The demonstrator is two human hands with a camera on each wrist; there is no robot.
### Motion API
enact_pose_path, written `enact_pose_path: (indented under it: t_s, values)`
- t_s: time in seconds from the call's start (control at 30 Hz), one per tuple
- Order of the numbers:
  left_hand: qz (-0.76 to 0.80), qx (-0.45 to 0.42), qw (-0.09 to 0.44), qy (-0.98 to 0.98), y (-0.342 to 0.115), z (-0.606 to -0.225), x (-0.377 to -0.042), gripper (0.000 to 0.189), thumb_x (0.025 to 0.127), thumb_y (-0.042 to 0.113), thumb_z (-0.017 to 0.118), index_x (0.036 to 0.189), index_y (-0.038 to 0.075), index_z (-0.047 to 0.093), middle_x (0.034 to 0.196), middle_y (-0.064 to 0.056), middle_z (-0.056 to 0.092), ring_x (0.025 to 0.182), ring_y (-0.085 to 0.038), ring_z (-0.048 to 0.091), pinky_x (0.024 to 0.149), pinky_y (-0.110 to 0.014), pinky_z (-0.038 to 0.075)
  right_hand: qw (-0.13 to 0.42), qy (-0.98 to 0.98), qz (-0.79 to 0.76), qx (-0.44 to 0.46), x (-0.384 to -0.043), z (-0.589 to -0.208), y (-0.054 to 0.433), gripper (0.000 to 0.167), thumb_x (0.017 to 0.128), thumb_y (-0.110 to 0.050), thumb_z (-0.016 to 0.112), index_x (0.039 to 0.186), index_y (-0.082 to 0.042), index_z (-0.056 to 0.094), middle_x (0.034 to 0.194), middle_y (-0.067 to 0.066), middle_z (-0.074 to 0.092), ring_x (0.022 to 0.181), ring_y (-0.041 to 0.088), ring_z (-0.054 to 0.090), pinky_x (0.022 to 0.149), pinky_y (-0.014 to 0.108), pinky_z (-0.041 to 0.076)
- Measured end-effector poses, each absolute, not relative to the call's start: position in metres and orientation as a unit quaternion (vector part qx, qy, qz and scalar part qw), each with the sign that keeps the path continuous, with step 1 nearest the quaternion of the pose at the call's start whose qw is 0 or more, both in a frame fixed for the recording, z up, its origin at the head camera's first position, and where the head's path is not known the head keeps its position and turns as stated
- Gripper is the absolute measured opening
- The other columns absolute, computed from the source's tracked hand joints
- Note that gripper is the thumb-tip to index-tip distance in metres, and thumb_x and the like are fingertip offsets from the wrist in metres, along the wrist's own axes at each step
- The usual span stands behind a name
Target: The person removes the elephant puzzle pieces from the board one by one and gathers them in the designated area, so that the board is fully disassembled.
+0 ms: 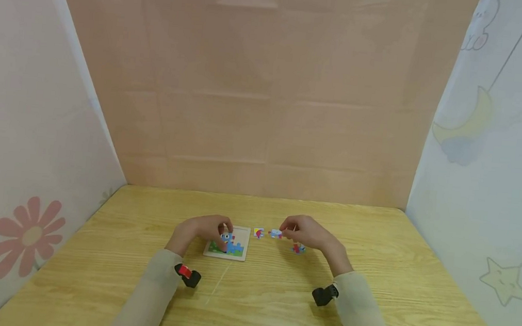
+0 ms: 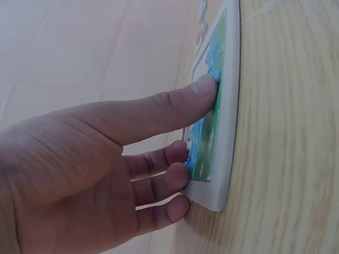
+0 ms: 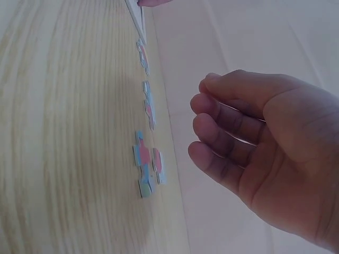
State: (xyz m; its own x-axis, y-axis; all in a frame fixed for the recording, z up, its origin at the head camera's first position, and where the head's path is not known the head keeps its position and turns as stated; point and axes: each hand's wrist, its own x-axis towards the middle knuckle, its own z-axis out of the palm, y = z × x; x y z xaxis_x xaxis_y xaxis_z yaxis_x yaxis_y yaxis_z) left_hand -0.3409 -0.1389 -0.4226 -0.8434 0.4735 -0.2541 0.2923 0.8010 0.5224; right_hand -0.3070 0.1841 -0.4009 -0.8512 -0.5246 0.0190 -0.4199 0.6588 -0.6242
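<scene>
My left hand (image 1: 208,228) is over a square puzzle board (image 1: 249,234) with a pale rim. In the left wrist view, its straight thumb touches the blue and green picture (image 2: 204,153), and three bent fingertips are at the board's edge; the index fingertip is hidden. To the right, my right hand (image 1: 308,231) hovers with loosely bent fingers, and I see nothing between them in the right wrist view. Just left of its fingertips is a blue and pink puzzle piece (image 1: 276,233). A yellow and red piece (image 1: 258,232) lies closer to the board.
Below my right hand lie two more puzzle pieces, a larger red and blue piece (image 3: 142,164) and a smaller pink one (image 3: 159,165) beside it. The wooden table (image 1: 254,297) meets a brown backdrop (image 1: 268,132) behind and printed panels at both sides.
</scene>
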Motion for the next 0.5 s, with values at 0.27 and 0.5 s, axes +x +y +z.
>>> enact_pose_path:
  t_s: [0.27,0.5]
  values:
    - [0.242,0.193,0.187,0.932,-0.134,-0.418,-0.338,0.045,0.075,0.026,0.088,0.111,0.019,0.062,0.104,-0.005,0.056,0.092,-0.021,0.05,0.082,-0.037,0.042,0.092,0.902,-0.319,-0.277,-0.311,-0.404,0.171,0.02,0.1,-0.015,0.057,0.112,-0.003,0.068,0.092,0.016,0.068,0.078,0.029,0.065,0.066,0.027,0.051]
    - [0.252,0.193,0.195,0.928,-0.132,-0.418,-0.337,0.041,0.075,0.024,0.088,0.106,0.016,0.062,0.104,-0.006,0.057,0.092,-0.021,0.05,0.081,-0.035,0.042,0.098,0.903,-0.311,-0.281,-0.316,-0.405,0.154,0.019,0.099,-0.015,0.058,0.111,-0.004,0.068,0.093,0.013,0.069,0.081,0.027,0.065,0.068,0.029,0.051]
